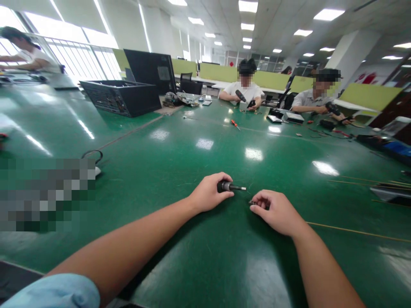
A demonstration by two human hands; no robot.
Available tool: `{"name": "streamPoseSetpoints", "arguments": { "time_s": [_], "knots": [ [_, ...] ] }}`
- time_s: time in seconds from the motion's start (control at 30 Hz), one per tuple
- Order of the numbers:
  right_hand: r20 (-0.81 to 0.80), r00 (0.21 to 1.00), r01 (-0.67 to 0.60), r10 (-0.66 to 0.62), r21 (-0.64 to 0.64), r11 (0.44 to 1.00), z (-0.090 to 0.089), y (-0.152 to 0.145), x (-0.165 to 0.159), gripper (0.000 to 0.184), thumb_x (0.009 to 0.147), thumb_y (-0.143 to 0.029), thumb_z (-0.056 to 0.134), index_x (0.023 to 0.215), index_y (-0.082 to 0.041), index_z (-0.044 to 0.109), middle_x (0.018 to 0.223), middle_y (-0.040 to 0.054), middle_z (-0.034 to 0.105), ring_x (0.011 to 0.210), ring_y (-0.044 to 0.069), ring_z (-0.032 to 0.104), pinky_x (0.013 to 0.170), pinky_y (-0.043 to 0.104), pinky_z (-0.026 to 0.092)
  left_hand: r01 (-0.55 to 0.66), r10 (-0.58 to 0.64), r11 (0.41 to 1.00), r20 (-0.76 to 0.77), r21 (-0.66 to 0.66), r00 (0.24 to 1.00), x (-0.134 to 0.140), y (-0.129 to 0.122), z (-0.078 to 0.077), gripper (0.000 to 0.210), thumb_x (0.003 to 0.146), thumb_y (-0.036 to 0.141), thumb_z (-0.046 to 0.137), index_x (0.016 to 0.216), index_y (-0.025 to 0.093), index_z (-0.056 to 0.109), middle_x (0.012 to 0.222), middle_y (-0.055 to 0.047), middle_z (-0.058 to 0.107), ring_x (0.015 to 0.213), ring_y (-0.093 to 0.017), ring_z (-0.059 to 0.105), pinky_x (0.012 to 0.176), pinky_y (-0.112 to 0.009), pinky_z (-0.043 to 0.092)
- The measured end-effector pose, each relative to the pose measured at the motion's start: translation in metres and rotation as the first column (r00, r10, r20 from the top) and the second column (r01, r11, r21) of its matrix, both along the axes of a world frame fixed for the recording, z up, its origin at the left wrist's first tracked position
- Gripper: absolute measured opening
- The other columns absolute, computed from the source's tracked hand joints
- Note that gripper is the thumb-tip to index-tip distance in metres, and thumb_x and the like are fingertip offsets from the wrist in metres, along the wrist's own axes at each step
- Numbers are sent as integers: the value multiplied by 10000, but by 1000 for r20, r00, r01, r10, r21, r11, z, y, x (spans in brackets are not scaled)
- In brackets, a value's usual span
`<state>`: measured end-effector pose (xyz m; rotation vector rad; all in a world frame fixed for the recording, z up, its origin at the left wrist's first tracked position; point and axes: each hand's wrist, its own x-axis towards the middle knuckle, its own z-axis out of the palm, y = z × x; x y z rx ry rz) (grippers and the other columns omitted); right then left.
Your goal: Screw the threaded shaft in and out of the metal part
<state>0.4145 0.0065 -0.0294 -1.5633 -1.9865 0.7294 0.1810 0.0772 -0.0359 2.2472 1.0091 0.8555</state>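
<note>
My left hand (210,193) is wrapped round a dark power screwdriver (226,186), whose long thin bit points right. The palm and fingers hide most of its body. A short gap to the right, my right hand (274,209) is closed, thumb against fingertips. Between them pokes out a small dark metal piece (252,202), too small to name. The bit's tip is apart from this piece. Both hands are low over the green tabletop (180,158).
A black computer case (125,98) stands at the back left near loose parts (183,99). An orange screwdriver (235,124) lies mid-table. Two co-workers (245,87) hold drills across the table. Thin rods (356,231) lie at the right. A blurred-out area covers the left.
</note>
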Motion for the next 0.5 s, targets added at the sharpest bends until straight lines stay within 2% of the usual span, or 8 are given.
{"name": "streamPoseSetpoints", "arguments": {
  "time_s": [0.13, 0.2, 0.33, 0.43, 0.5],
  "knots": [
    [-33, 999, -14, 13, -10, 1000, -3, 0, -3, 127, 796, -265, 633, 839, -165, 698, 724, 18, 647, 631, 145, 569, 594, 271, 448, -46, 49, 998, 59, -47, 997, -19, -7, 13, 334, 876, 327, 629, 1169, 183, 557, 1071, -58, 695, 966, -191, 659, 902, -349, 510],
    [-49, 999, -10, 9, -12, 1000, -5, 0, -4, 129, 794, -264, 635, 843, -163, 698, 715, 16, 644, 626, 144, 568, 585, 267, 449, -86, 86, 995, -8, -40, 996, -43, -15, 22, 370, 912, 377, 573, 1234, 197, 544, 1145, -67, 688, 1039, -204, 650, 968, -368, 484],
    [-46, 999, -7, 7, 7, 1000, -7, 1, -5, 127, 786, -262, 643, 837, -164, 705, 712, 18, 652, 628, 143, 578, 588, 265, 450, -258, 245, 966, -209, -37, 947, -114, -39, 31, 398, 906, 499, 531, 1183, 218, 579, 1180, -70, 687, 1051, -241, 653, 966, -382, 487],
    [-26, 1000, -14, 14, 14, 1000, -9, 1, -6, 124, 782, -266, 651, 831, -170, 712, 722, 22, 664, 631, 145, 588, 591, 267, 446, -426, 398, 904, -314, -24, 862, -168, -59, 29, 494, 866, 607, 521, 1180, 228, 563, 1212, -87, 679, 1071, -288, 650, 964, -420, 488],
    [-19, 1000, -22, 22, 19, 1000, -10, 0, -8, 121, 782, -265, 652, 829, -174, 715, 728, 23, 667, 638, 147, 591, 597, 268, 446, -499, 463, 867, -370, -1, 806, -195, -71, 28, 513, 864, 643, 495, 1189, 251, 555, 1210, -62, 684, 1092, -289, 644, 980, -421, 480]
  ]
}}
